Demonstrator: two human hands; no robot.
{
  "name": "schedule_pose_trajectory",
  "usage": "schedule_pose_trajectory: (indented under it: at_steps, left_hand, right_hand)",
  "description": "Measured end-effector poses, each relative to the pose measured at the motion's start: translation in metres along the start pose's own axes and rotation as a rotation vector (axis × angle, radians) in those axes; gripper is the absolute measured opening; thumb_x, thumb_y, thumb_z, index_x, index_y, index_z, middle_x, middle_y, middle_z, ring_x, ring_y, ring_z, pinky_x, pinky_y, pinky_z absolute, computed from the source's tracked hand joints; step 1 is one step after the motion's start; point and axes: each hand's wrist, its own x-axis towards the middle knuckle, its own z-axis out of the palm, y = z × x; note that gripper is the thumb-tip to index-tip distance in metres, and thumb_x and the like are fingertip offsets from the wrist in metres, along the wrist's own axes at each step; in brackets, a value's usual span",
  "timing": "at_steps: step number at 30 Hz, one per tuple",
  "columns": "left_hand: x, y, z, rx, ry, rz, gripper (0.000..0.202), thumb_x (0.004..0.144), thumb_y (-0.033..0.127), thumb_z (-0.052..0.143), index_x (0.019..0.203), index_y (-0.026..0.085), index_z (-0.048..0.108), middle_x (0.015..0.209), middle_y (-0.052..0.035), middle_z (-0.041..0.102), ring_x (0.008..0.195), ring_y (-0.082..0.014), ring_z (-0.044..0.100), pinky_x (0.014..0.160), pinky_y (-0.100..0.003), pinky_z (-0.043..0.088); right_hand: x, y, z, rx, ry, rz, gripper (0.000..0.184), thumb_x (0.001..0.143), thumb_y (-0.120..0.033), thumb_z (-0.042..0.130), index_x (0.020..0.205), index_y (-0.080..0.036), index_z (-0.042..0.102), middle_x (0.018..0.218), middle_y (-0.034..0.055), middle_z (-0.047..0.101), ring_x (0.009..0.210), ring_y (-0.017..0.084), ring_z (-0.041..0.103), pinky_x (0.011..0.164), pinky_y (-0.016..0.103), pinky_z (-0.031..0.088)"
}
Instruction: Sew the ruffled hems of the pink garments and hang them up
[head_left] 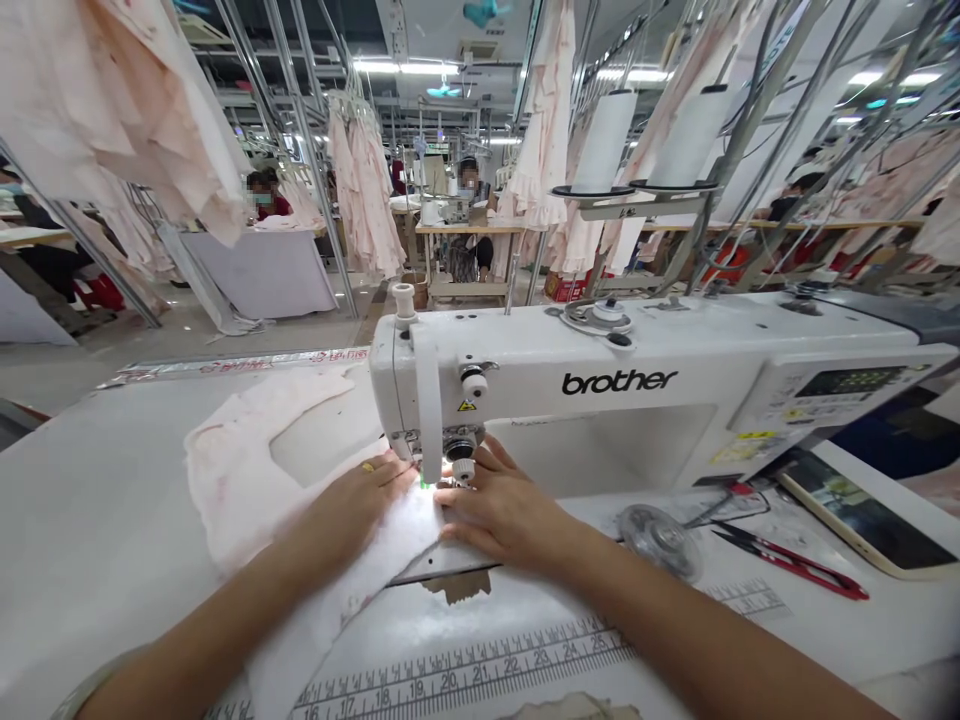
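Observation:
A white sewing machine (517, 350) stands in front of me, its lamp lit at the needle. Pale pink fabric (240, 470) lies on the table and runs under the needle area, with a loose end hanging towards me. My left hand (360, 500), with a ring on one finger, lies flat on the fabric left of the needle, fingers stretched out. Just right of the needle, my right hand (510, 505) rests with fingers apart, touching the fabric's edge. Some of its fingertips are hidden behind the machine head. The presser foot is mostly covered.
Red-handled thread snips (802, 565), a phone (870, 510) and a clear round object (660, 540) lie right of my hands. A printed ruler (465, 675) crosses the front of the table. Thread cones (604, 140) stand above the machine. Hanging garments (364, 190) and co-workers are beyond.

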Motion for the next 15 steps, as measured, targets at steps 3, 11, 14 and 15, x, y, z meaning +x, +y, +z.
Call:
schedule_pose_trajectory:
  at_steps: [3, 11, 14, 15]
  left_hand:
    - [-0.002, -0.003, 0.003, 0.026, 0.05, 0.055, 0.04, 0.093, 0.008, 0.036, 0.123, 0.021, 0.058, 0.122, -0.0066, 0.065, 0.113, -0.0213, 0.058, 0.096, -0.037, 0.049]
    - [-0.005, -0.009, -0.006, 0.229, 0.032, -0.211, 0.031, 0.096, 0.025, 0.039, 0.12, 0.02, 0.058, 0.128, -0.0102, 0.06, 0.128, -0.0255, 0.048, 0.115, -0.05, 0.026]
    - [-0.022, -0.038, -0.021, 0.284, 0.046, -0.42, 0.037, 0.094, 0.032, 0.041, 0.122, 0.014, 0.057, 0.135, -0.0215, 0.053, 0.134, -0.0401, 0.038, 0.105, -0.071, 0.023]
    - [-0.032, -0.051, -0.029, 0.291, 0.034, -0.493, 0.036, 0.092, 0.031, 0.042, 0.115, 0.012, 0.061, 0.13, -0.0247, 0.055, 0.13, -0.0446, 0.041, 0.096, -0.075, 0.028]
  right_hand:
    - [0.0, 0.002, 0.001, -0.001, 0.018, 0.0, 0.028, 0.097, -0.047, 0.052, 0.11, -0.026, 0.064, 0.113, 0.0025, 0.06, 0.122, 0.019, 0.041, 0.119, 0.044, 0.011]
    - [0.002, 0.006, 0.0, 0.029, 0.069, -0.011, 0.026, 0.098, -0.043, 0.052, 0.107, -0.023, 0.065, 0.109, 0.0035, 0.061, 0.116, 0.019, 0.047, 0.118, 0.046, 0.014]
    - [0.002, 0.007, 0.001, 0.036, 0.083, -0.011, 0.026, 0.097, -0.044, 0.053, 0.105, -0.023, 0.066, 0.108, 0.0031, 0.061, 0.114, 0.019, 0.048, 0.118, 0.046, 0.014]
    - [0.002, 0.007, 0.001, 0.041, 0.09, -0.01, 0.025, 0.097, -0.044, 0.053, 0.104, -0.023, 0.066, 0.107, 0.0027, 0.062, 0.114, 0.019, 0.048, 0.118, 0.046, 0.014]
